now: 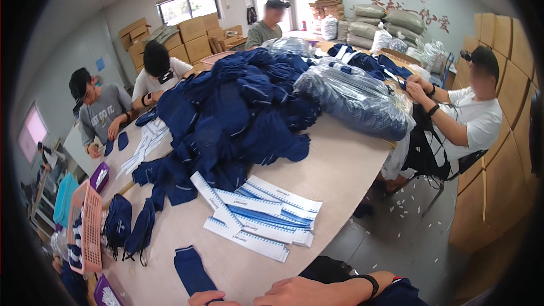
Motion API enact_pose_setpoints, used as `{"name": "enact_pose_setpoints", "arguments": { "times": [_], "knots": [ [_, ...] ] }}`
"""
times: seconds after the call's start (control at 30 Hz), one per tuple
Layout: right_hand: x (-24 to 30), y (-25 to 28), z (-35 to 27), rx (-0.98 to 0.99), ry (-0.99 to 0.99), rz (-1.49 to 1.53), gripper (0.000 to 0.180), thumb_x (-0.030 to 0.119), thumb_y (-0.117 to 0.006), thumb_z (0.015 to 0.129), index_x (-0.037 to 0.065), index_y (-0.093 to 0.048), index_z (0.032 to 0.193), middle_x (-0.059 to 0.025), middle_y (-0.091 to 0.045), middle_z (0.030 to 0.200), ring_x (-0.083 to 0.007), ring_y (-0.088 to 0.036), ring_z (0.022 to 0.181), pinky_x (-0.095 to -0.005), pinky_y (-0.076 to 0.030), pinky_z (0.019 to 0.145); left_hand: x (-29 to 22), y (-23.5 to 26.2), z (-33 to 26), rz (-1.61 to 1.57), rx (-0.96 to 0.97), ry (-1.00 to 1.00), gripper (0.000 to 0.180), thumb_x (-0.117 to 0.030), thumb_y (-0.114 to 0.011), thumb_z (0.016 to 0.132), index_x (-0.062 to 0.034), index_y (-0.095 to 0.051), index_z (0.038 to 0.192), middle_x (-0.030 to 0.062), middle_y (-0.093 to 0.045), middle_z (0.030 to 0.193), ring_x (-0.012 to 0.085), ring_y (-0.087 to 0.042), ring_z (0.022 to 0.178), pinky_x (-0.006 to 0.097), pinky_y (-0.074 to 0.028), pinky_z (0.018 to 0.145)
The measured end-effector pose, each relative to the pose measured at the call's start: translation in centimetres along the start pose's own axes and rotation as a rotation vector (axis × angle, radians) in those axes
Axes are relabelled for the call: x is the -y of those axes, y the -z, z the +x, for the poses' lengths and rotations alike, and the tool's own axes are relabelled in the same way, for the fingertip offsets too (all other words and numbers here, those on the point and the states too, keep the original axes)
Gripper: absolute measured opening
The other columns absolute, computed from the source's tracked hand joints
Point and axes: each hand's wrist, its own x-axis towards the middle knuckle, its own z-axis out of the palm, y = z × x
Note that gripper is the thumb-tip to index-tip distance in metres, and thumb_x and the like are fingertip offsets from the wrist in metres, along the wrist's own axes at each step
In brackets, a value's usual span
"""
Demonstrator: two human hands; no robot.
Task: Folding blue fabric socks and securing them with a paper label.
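Note:
At the lower edge, a navy sock (191,269) lies flat on the pale table (340,153), its near end under my left hand (207,297). My left fingers are bent and closed on that end. Beside it, my right hand (290,292) is curled with the knuckles up; the picture's edge cuts off its fingertips, so what they hold is hidden. Farther up lie loosely stacked white and blue printed paper strips (258,213). Beyond these rises a large heap of navy socks (232,102).
To the left are a pink basket (85,226), navy drawstring pouches (119,219) and purple trays (100,177). A clear plastic bundle (357,99) lies at the table's right side. Several people sit around the table; one person (464,113) at right handles navy pieces. Cardboard boxes (493,153) line the right wall.

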Motion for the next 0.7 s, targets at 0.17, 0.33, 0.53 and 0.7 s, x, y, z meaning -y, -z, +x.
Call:
{"name": "enact_pose_setpoints", "arguments": {
  "times": [0.17, 0.33, 0.53, 0.7],
  "knots": [
    [-1.5, -0.2, -1.5, -0.419, 0.008, -0.020, 0.024, 0.025, -0.075, 0.085, 0.007, -0.062, 0.096, -0.0097, -0.059, 0.089, -0.0289, -0.064, 0.082, -0.0376, -0.053, 0.072, 0.9, -3.7, 1.9, -0.131, -0.296, 0.218, 0.024, -0.011, -0.078, 0.083, -0.0046, -0.060, 0.097, 0.0184, -0.064, 0.109, 0.0367, -0.062, 0.099, 0.047, -0.051, 0.089],
    [-0.8, 0.7, -1.6, -0.522, -0.085, 0.104, 0.025, 0.023, -0.076, 0.085, 0.007, -0.065, 0.099, -0.0100, -0.060, 0.090, -0.0302, -0.063, 0.085, -0.0405, -0.052, 0.076, 2.5, -7.4, 1.3, -0.409, -0.646, 0.194, 0.053, 0.006, -0.074, 0.084, -0.0009, -0.043, 0.126, 0.0196, -0.065, 0.104, 0.0230, -0.065, 0.091, 0.034, -0.055, 0.084],
    [0.0, 1.7, -1.2, -0.360, -0.123, 0.135, 0.023, 0.024, -0.075, 0.086, 0.007, -0.066, 0.100, -0.0110, -0.061, 0.093, -0.0313, -0.062, 0.089, -0.0417, -0.051, 0.081, 3.3, -8.0, -0.6, -0.232, -0.758, 0.087, 0.058, 0.004, -0.076, 0.084, -0.0025, -0.040, 0.129, 0.0178, -0.065, 0.100, 0.0233, -0.065, 0.090, 0.033, -0.054, 0.086],
    [0.5, 1.2, 0.7, -0.437, -0.063, 0.131, 0.020, 0.021, -0.074, 0.088, 0.006, -0.065, 0.099, -0.0117, -0.061, 0.097, -0.0313, -0.062, 0.090, -0.0411, -0.051, 0.081, 2.3, -7.8, -0.3, -0.657, -0.792, 0.135, 0.079, -0.015, -0.088, 0.080, -0.0023, -0.038, 0.140, 0.0128, -0.063, 0.111, 0.0232, -0.064, 0.098, 0.033, -0.053, 0.089]
  ]
}}
